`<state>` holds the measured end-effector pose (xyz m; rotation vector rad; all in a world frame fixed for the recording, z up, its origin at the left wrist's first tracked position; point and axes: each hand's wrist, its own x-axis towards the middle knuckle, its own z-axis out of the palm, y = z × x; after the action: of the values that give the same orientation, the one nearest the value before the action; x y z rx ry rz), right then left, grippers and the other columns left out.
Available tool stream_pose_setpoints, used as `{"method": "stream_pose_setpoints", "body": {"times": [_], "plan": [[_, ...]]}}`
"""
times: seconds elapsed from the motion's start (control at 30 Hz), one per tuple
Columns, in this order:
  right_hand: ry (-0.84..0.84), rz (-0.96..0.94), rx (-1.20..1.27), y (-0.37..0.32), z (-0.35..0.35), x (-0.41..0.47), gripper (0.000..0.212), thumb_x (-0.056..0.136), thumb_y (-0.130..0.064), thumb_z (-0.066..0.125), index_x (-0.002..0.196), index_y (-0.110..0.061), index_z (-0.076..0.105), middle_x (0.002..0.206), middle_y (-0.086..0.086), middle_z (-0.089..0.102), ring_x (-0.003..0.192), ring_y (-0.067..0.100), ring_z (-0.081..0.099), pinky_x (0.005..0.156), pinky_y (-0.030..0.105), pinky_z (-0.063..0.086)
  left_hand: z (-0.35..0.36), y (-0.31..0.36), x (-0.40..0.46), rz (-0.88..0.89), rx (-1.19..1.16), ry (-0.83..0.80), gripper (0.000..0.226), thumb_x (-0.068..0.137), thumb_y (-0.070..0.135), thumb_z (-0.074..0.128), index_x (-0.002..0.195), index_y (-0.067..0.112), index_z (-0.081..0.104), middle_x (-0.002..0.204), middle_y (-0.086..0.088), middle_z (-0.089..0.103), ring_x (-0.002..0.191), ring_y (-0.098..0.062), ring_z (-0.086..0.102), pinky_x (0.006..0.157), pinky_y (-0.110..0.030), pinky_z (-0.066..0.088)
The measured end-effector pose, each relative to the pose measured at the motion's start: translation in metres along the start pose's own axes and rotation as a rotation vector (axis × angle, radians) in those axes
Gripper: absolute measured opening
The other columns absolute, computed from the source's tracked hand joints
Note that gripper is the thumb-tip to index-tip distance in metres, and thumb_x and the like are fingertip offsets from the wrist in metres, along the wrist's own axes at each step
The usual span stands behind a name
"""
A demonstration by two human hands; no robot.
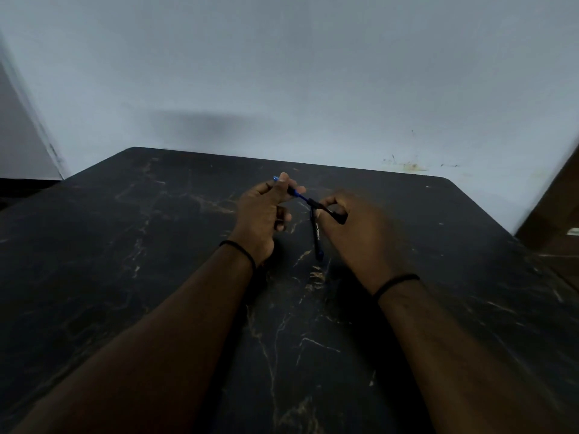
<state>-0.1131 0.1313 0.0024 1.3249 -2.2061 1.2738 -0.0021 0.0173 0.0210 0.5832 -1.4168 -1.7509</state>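
Note:
Both hands are raised just above a dark marble-patterned table (150,261). My left hand (260,211) pinches a thin blue pen part (299,195) between thumb and fingers, and its blue tip sticks out past the thumb. That part runs right to a short black piece (340,218), which my right hand (357,233) grips with curled fingers. A black pen barrel (317,236) with white print hangs down from the same hand, its blue end near the tabletop. How the parts join is hidden by the fingers.
A pale wall (313,73) rises right behind the table's far edge. A brown wooden panel (554,214) stands at the right, beyond the table's corner. Each wrist wears a black band.

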Motion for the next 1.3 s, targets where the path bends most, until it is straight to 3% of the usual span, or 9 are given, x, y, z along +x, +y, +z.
{"method": "stream_pose_setpoints", "body": {"times": [0.13, 0.37, 0.53, 0.63, 0.73, 0.83, 1.03, 1.17, 1.3], "plan": [[-0.014, 0.002, 0.040, 0.000, 0.004, -0.001, 0.013, 0.087, -0.036, 0.070, 0.099, -0.036, 0.068, 0.075, -0.020, 0.059, 0.073, 0.003, 0.059, 0.063, 0.024, 0.048, 0.001, -0.002, 0.000, -0.026, 0.036, 0.008, 0.023, 0.093, 0.035, 0.063, 0.091, 0.014, 0.071, 0.088, -0.004, 0.066, 0.048, -0.009, 0.032, 0.036, -0.018, 0.025], [0.011, -0.009, 0.117, 0.003, 0.008, -0.001, 0.015, 0.084, -0.038, 0.065, 0.099, -0.036, 0.063, 0.079, -0.017, 0.064, 0.076, 0.007, 0.062, 0.072, 0.044, 0.057, -0.002, -0.005, 0.002, -0.035, 0.026, -0.022, 0.027, 0.092, 0.035, 0.064, 0.096, 0.010, 0.071, 0.083, -0.001, 0.065, 0.046, -0.009, 0.030, 0.035, -0.018, 0.023], [0.009, -0.018, 0.112, 0.004, 0.009, -0.001, 0.014, 0.088, -0.042, 0.059, 0.098, -0.035, 0.067, 0.076, -0.014, 0.067, 0.072, 0.005, 0.062, 0.065, 0.034, 0.054, -0.001, -0.008, 0.005, -0.029, 0.025, -0.026, 0.031, 0.091, 0.035, 0.066, 0.099, 0.006, 0.072, 0.078, 0.000, 0.063, 0.045, -0.010, 0.028, 0.034, -0.018, 0.022], [0.021, -0.047, 0.059, 0.004, 0.007, -0.001, 0.021, 0.090, -0.044, 0.053, 0.099, -0.033, 0.070, 0.071, -0.016, 0.061, 0.067, 0.001, 0.058, 0.056, 0.023, 0.040, 0.000, -0.009, 0.005, -0.020, 0.021, -0.037, 0.025, 0.092, 0.034, 0.066, 0.093, 0.010, 0.072, 0.075, 0.000, 0.062, 0.040, -0.007, 0.027, 0.034, -0.016, 0.020], [0.014, -0.028, 0.105, 0.002, 0.007, -0.001, 0.013, 0.090, -0.039, 0.061, 0.102, -0.035, 0.065, 0.080, -0.015, 0.065, 0.072, 0.001, 0.059, 0.064, 0.025, 0.048, 0.001, -0.009, 0.006, -0.022, 0.014, -0.024, 0.026, 0.091, 0.034, 0.066, 0.095, 0.009, 0.072, 0.073, 0.001, 0.061, 0.039, -0.007, 0.027, 0.033, -0.015, 0.019], [0.025, 0.001, 0.132, 0.002, 0.006, -0.002, 0.025, 0.081, -0.037, 0.072, 0.097, -0.038, 0.052, 0.080, -0.018, 0.059, 0.072, -0.004, 0.058, 0.061, 0.019, 0.044, 0.000, -0.011, 0.008, -0.026, 0.011, -0.014, 0.034, 0.091, 0.035, 0.066, 0.104, 0.003, 0.071, 0.075, 0.000, 0.061, 0.040, -0.007, 0.027, 0.033, -0.015, 0.020], [-0.007, 0.031, 0.096, 0.006, 0.009, 0.000, 0.012, 0.091, -0.033, 0.063, 0.084, -0.028, 0.055, 0.070, -0.011, 0.058, 0.066, 0.004, 0.056, 0.056, 0.028, 0.042, -0.001, -0.013, 0.009, -0.020, 0.022, -0.023, 0.026, 0.090, 0.036, 0.067, 0.095, 0.011, 0.073, 0.074, 0.001, 0.063, 0.040, -0.007, 0.028, 0.033, -0.016, 0.021], [-0.048, 0.029, 0.055, 0.005, 0.011, 0.000, 0.023, 0.097, -0.042, 0.049, 0.080, -0.027, 0.055, 0.068, -0.007, 0.056, 0.065, 0.010, 0.054, 0.060, 0.032, 0.039, -0.002, -0.014, 0.010, -0.016, 0.033, -0.021, 0.025, 0.088, 0.037, 0.069, 0.093, 0.012, 0.074, 0.071, 0.003, 0.064, 0.040, -0.008, 0.029, 0.034, -0.017, 0.021], [-0.029, 0.079, 0.118, 0.007, 0.012, 0.000, 0.023, 0.084, -0.038, 0.071, 0.091, -0.035, 0.049, 0.078, -0.013, 0.059, 0.071, 0.005, 0.058, 0.062, 0.031, 0.048, -0.001, -0.014, 0.010, -0.014, 0.030, -0.026, 0.030, 0.089, 0.036, 0.068, 0.097, 0.009, 0.074, 0.070, 0.004, 0.063, 0.039, -0.007, 0.028, 0.034, -0.016, 0.021]]}}
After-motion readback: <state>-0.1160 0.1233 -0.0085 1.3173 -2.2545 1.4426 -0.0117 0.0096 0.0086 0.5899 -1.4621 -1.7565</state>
